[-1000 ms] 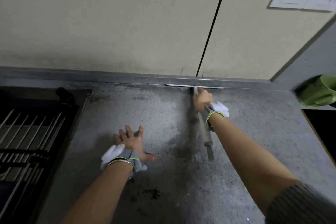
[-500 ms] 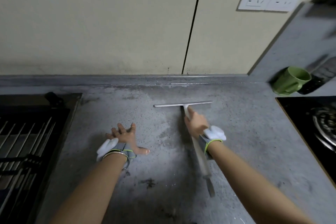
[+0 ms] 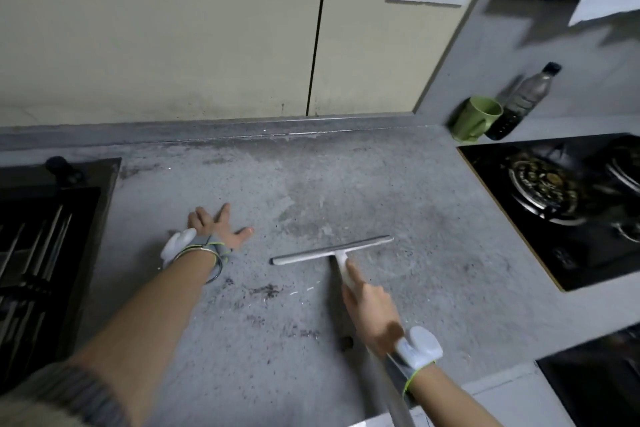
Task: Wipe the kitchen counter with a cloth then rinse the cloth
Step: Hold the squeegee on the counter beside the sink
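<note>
Clearing the grey counter (image 3: pixel 398 191) with a squeegee (image 3: pixel 332 251), blade lying mid-counter; wiping step seemingly under way, no cloth in view; right hand (image 3: pixel 372 310) gripping the handle, forefinger extended; left hand (image 3: pixel 216 229) resting flat, fingers spread; next, likely pulling dark crumbs (image 3: pixel 266 291) nearer the edge.

We grip the squeegee (image 3: pixel 332 253) handle in our right hand (image 3: pixel 372 314), forefinger laid along it, its blade lying on the grey speckled surface (image 3: pixel 398 191), while our left hand (image 3: pixel 216 227) rests flat, fingers (image 3: pixel 223 211) spread.
</note>
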A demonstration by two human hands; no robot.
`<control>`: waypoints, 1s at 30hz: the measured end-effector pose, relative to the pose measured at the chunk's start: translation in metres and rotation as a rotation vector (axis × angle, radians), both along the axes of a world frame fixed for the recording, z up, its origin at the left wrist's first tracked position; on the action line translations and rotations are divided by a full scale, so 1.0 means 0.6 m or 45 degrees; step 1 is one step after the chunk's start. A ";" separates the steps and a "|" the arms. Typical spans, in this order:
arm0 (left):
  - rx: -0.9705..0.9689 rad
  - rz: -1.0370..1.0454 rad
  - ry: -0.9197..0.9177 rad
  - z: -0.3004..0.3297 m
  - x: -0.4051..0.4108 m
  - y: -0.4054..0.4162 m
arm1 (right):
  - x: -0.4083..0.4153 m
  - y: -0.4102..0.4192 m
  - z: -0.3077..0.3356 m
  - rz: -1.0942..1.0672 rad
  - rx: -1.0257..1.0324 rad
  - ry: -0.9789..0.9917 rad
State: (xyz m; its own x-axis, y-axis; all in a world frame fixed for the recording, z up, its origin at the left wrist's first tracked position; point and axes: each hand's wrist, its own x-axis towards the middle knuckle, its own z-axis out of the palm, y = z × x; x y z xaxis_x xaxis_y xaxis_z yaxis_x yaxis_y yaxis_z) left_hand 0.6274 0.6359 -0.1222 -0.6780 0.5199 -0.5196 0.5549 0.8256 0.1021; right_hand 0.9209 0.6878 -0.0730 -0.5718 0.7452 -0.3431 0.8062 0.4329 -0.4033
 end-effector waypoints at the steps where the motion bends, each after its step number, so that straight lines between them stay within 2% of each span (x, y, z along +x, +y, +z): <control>1: 0.042 0.014 0.002 -0.004 0.008 -0.002 | 0.014 -0.016 0.000 -0.018 -0.001 0.000; 10: 0.104 -0.163 0.060 0.026 0.070 0.024 | 0.097 -0.095 0.009 -0.034 -0.077 0.010; 13: 0.132 -0.180 0.043 0.038 0.091 0.052 | 0.104 -0.073 0.014 -0.087 -0.037 0.164; 19: 0.050 -0.175 0.139 0.040 0.104 0.099 | 0.104 0.025 0.036 -0.196 0.007 0.393; 25: -0.007 0.008 -0.135 0.050 0.107 0.172 | 0.082 0.176 0.026 -0.165 -0.006 0.308; 28: -0.023 0.055 -0.147 0.048 0.113 0.182 | 0.049 0.252 0.022 -0.119 0.015 0.240; 30: -0.123 0.018 -0.094 0.046 0.108 0.181 | 0.017 0.303 0.020 -0.107 0.025 0.252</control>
State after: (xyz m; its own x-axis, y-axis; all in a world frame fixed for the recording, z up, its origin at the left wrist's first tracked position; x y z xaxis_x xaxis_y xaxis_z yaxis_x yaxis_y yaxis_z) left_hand 0.6924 0.7442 -0.0945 -0.6428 0.4553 -0.6160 0.5369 0.8414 0.0617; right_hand 0.9312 0.8695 -0.0608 -0.5619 0.7988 -0.2150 0.7458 0.3767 -0.5494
